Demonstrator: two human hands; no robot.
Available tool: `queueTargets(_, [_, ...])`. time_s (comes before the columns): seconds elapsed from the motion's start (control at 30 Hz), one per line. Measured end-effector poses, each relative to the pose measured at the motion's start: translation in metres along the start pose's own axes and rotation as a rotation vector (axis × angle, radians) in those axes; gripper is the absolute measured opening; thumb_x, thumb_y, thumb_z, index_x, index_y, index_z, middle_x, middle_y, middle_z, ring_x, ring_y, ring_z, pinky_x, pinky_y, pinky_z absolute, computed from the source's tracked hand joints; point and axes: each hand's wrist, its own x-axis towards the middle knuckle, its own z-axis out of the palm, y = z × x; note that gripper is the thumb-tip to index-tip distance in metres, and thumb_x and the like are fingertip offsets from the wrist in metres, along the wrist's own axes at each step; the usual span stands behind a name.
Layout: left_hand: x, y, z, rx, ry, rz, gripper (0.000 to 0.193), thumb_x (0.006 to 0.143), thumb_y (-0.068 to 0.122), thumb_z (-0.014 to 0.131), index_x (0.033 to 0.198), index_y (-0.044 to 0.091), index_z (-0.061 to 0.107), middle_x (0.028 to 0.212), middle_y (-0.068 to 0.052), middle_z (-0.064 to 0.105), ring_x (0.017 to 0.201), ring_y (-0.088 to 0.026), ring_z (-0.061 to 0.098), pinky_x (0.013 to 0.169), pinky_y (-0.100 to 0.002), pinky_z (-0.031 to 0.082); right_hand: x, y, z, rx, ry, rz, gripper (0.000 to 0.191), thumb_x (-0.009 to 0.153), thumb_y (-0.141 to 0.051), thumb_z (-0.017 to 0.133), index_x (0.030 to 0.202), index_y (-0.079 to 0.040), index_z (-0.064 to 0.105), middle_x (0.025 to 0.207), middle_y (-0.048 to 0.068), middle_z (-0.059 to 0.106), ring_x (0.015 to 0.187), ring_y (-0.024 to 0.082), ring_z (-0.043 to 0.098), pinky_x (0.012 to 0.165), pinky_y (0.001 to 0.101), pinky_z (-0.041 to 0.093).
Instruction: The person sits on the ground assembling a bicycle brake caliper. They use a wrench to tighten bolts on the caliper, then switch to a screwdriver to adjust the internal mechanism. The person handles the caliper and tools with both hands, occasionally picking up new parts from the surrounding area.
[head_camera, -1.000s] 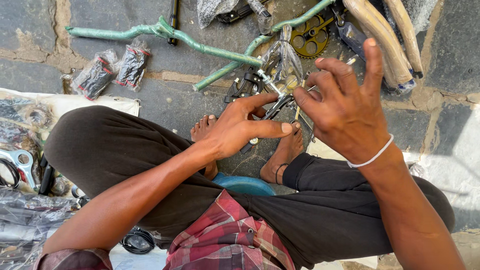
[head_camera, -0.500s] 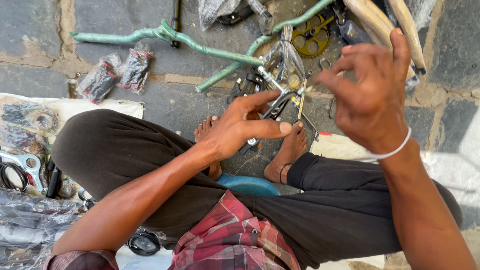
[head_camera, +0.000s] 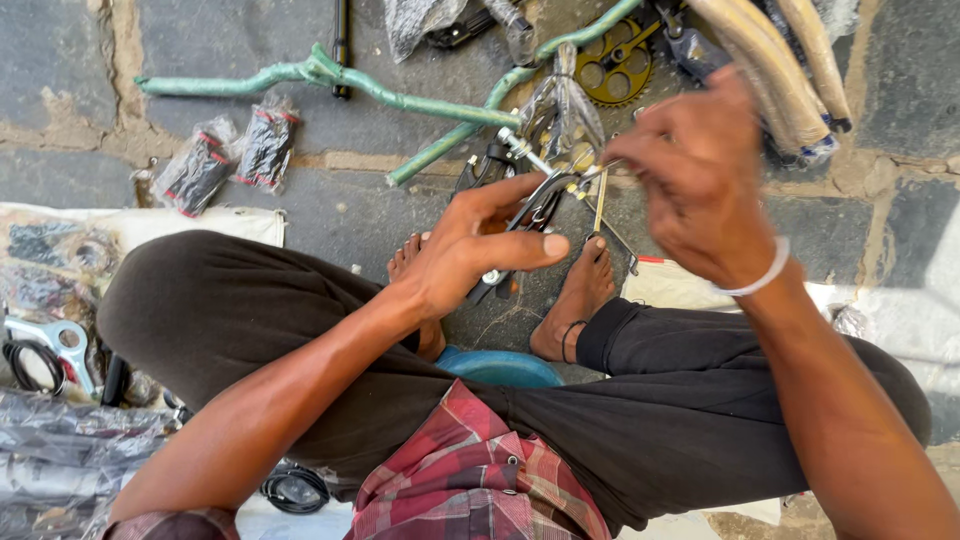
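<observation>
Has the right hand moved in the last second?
Yes. The right hand has lifted away from the left hand, toward the tan tyres, and now overlaps them.

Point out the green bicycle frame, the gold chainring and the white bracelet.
green bicycle frame (head_camera: 420, 101), head view, on the long tube.
gold chainring (head_camera: 612, 72), head view, on its toothed ring.
white bracelet (head_camera: 762, 277), head view, on the band.

Grey stone-slab floor with sandy, crumbling joints, pale cloth sheet spread at left, second pale sheet at right, outdoor daylight, sunlit patch at right edge.
</observation>
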Motion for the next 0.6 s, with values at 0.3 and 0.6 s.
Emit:
queueTargets(0.3, [0.003,-0.005,0.003,0.097,0.02,-0.093,0.089,0.073,0.044,0.074,0.146,-0.003,0.057,0.094,-0.016,0.071,0.085,-0.02,0.064,0.074,-0.033,0.049,0.006,-0.029,-0.007,-0.652,0.041,-0.372,0.016,0.087,-0.011,0.076,0.102,-0.018,0.079,0.095,-0.001,0.065,0.115,0.018,0.059,0.126,0.0503,0.015])
queueTargets(0.6, [0.001,-0.01,-0.002,-0.068,-0.042,0.023,0.085,0.077,0.032,0.081,0.147,-0.007,0.053,0.119,-0.012,0.069,0.101,-0.015,0.064,0.084,-0.03,0.052,-0.012,0.005,0.024,0.124,0.046,-0.028,0.009,0.103,-0.001,0.067,0.105,-0.009,0.072,0.097,0.003,0.061,0.101,0.022,0.056,0.125,0.0464,0.026])
